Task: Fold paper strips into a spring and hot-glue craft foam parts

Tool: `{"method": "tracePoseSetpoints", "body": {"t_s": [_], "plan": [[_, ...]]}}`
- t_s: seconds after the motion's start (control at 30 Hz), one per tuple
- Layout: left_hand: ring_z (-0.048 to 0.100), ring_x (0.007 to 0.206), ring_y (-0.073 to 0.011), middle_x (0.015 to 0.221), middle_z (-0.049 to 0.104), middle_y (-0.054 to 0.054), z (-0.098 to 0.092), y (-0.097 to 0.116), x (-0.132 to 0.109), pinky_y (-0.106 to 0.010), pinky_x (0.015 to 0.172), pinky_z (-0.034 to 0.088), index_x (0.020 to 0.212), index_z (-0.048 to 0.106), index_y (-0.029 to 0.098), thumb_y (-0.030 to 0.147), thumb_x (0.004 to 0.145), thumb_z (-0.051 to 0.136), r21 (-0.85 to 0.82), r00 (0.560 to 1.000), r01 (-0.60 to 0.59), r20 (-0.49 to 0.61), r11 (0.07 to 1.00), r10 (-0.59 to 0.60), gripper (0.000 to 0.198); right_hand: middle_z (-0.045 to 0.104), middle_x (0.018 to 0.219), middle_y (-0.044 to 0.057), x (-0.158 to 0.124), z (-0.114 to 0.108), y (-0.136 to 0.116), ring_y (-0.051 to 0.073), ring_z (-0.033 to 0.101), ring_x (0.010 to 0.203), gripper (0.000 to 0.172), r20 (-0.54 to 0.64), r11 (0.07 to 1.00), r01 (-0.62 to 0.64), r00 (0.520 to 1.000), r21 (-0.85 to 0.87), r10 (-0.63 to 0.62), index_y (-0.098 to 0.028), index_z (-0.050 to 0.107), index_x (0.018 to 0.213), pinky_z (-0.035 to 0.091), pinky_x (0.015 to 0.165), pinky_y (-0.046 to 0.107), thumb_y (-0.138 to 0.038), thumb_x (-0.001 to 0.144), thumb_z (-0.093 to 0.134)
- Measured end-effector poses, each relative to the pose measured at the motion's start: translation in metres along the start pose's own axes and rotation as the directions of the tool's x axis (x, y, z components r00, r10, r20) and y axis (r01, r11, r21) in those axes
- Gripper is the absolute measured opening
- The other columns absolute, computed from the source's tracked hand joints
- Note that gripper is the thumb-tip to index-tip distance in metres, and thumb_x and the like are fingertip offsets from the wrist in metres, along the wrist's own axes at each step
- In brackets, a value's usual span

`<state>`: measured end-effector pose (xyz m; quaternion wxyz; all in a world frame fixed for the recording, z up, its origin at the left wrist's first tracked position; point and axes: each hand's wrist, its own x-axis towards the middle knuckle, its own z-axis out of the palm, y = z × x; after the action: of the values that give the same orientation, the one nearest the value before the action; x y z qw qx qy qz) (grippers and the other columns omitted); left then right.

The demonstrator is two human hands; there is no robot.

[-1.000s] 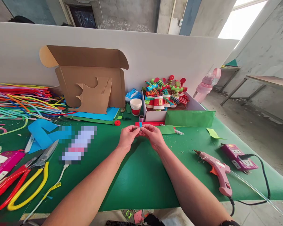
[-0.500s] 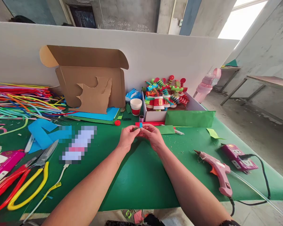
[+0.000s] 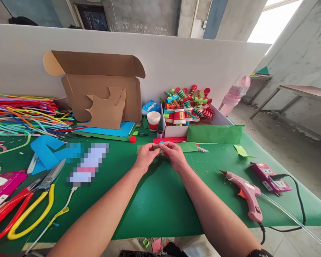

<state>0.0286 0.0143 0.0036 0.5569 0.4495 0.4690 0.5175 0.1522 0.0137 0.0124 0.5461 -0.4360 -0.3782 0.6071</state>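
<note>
My left hand [image 3: 146,157] and my right hand [image 3: 174,154] meet over the middle of the table, fingertips pinched together. A small blue paper strip [image 3: 162,142] shows between them, mostly hidden by the fingers. Just beyond the hands lie a red paper strip [image 3: 173,140] and a green paper strip [image 3: 189,146]. A small purple paper roll [image 3: 159,134] stands behind, near stacked paper cups [image 3: 153,120] and a red bottle cap [image 3: 133,139].
At the back right, a white box [image 3: 174,132] holds several paper-and-cup figures. A pink glue gun [image 3: 247,192] with its cord lies right, beside a purple power strip [image 3: 270,178]. Scissors [image 3: 46,185], a phone [image 3: 89,164] and pipe cleaners [image 3: 24,110] are left. An open cardboard box [image 3: 101,82] stands behind.
The blue strip, upright above the fingertips before, now shows only a small bit between them. Both hands have stayed in about the same place.
</note>
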Motion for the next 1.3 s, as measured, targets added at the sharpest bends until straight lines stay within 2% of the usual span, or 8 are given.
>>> {"method": "tracePoseSetpoints", "body": {"t_s": [0.1,0.23,0.33,0.43,0.6,0.73,1.07,1.3], "plan": [[0.053,0.056,-0.013,0.057,0.061,0.001,0.0005,0.0022,-0.0011,-0.027,0.059,0.041,0.072,0.07,0.017,0.032,0.057,0.076,0.022,1.0,-0.004,-0.006,1.0,0.004,0.022,0.062,0.058,-0.002,-0.0004,0.0008,-0.0005,0.008,0.047,0.052,0.031,-0.006,0.999,0.023,1.0,-0.032,-0.023,-0.018,0.07,0.061,0.039,0.051,0.024,-0.045,0.053,0.085],[0.051,0.056,-0.0128,0.058,0.061,0.001,0.0019,0.0058,-0.0032,-0.026,0.058,0.039,0.071,0.069,0.018,0.032,0.055,0.077,0.047,1.0,0.008,0.022,0.999,-0.009,0.022,0.061,0.058,-0.003,0.0028,-0.0015,0.0002,0.008,0.046,0.053,0.03,-0.078,0.999,0.044,0.996,0.007,-0.043,-0.018,0.07,0.061,0.039,0.053,0.025,-0.042,0.052,0.085],[0.049,0.054,-0.0114,0.059,0.061,0.001,0.004,0.0081,-0.0058,-0.025,0.054,0.036,0.067,0.068,0.018,0.031,0.053,0.077,0.07,0.999,0.0,0.051,0.998,-0.004,0.021,0.056,0.053,-0.005,0.0066,-0.0053,0.0008,0.007,0.044,0.05,0.033,-0.155,0.996,0.029,0.988,0.089,-0.015,-0.018,0.069,0.063,0.039,0.052,0.024,-0.042,0.049,0.087],[0.048,0.053,-0.0106,0.057,0.06,0.002,0.0054,0.0088,-0.007,-0.024,0.053,0.036,0.067,0.069,0.018,0.033,0.053,0.077,0.066,0.999,-0.013,0.049,0.998,0.01,0.022,0.053,0.051,-0.006,0.0083,-0.0071,0.0005,0.006,0.044,0.049,0.035,-0.18,0.988,-0.011,0.983,0.155,0.039,-0.017,0.068,0.064,0.04,0.051,0.023,-0.042,0.049,0.088],[0.05,0.052,-0.0097,0.055,0.06,0.003,0.0026,0.0068,-0.0021,-0.024,0.055,0.04,0.069,0.068,0.016,0.036,0.052,0.08,-0.055,0.999,0.01,-0.047,0.998,-0.013,0.029,0.061,0.06,-0.004,0.0041,-0.0025,-0.0014,0.006,0.05,0.05,0.04,-0.039,0.975,-0.086,0.995,0.203,0.095,-0.017,0.068,0.067,0.048,0.054,0.022,-0.048,0.052,0.087],[0.052,0.051,-0.0096,0.055,0.062,0.002,0.0002,0.0048,0.0015,-0.024,0.055,0.041,0.071,0.068,0.015,0.037,0.05,0.081,-0.092,0.996,0.031,-0.075,0.995,-0.038,0.033,0.062,0.058,-0.005,0.0014,-0.0002,-0.0002,0.006,0.055,0.052,0.041,0.065,0.989,-0.051,0.997,0.135,0.042,-0.017,0.068,0.066,0.051,0.058,0.022,-0.043,0.044,0.091],[0.058,0.058,-0.0116,0.062,0.067,-0.002,-0.001,0.0034,0.0013,-0.025,0.059,0.044,0.072,0.069,0.013,0.037,0.051,0.083,-0.133,0.999,0.032,0.0,0.991,-0.032,0.034,0.067,0.064,-0.002,0.0052,-0.0027,0.0057,0.009,0.059,0.054,0.035,0.064,0.995,0.012,0.998,0.094,-0.018,-0.017,0.069,0.066,0.052,0.063,0.026,-0.04,0.05,0.089],[0.059,0.059,-0.0116,0.067,0.069,-0.002,-0.0002,0.0038,0.0004,-0.028,0.064,0.049,0.074,0.069,0.014,0.033,0.05,0.086,-0.241,0.997,0.07,-0.018,0.968,-0.076,0.035,0.069,0.069,-0.001,0.003,-0.0011,0.0068,0.01,0.061,0.058,0.036,0.076,0.992,-0.002,0.997,0.126,-0.008,-0.017,0.071,0.072,0.052,0.064,0.026,-0.04,0.05,0.089]]}}
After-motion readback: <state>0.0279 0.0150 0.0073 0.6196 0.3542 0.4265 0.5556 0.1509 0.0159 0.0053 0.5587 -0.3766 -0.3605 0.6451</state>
